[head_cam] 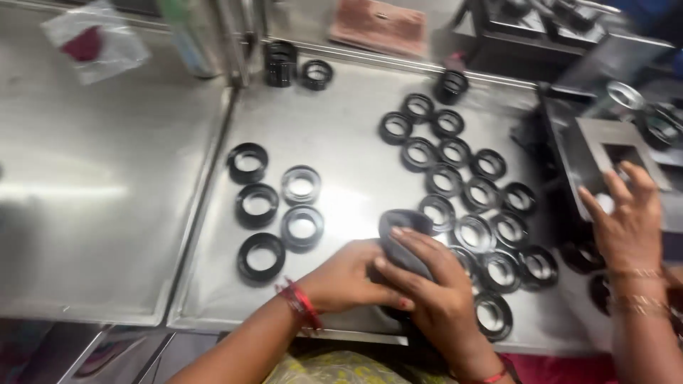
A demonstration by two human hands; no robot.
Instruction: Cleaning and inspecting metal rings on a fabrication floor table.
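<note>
hands met at the near edge of the steel tray (pixel 213 299). head view: left hand (pixel 348 281), red thread band at the wrist, was curled shut under a dark grey cloth (pixel 402 242); right hand (pixel 434 284) lay over the same cloth, fingers (pixel 420 245) pressed along it, so both gripped it between them, probably with a part wrapped inside, though that was hidden. cloth sat just in front of the person, touching the nearest rings

black rings (pixel 462 185) lay flat in a loose crowd on the right half of the tray, many touching; a small separate group of rings (pixel 274 213) stood left of the hands, well apart, likely sorted from the rest. a short stack of rings (pixel 281 62) sat at the far edge

another person's hand (pixel 626 217), bangles on the wrist, rested spread open at a dark metal fixture (pixel 605 153) on the right

surface: bright steel, reflective, a second tray (pixel 92 213) adjoining on the left. a clear bag with something red (pixel 92 39) lay far left. background blurred
</note>
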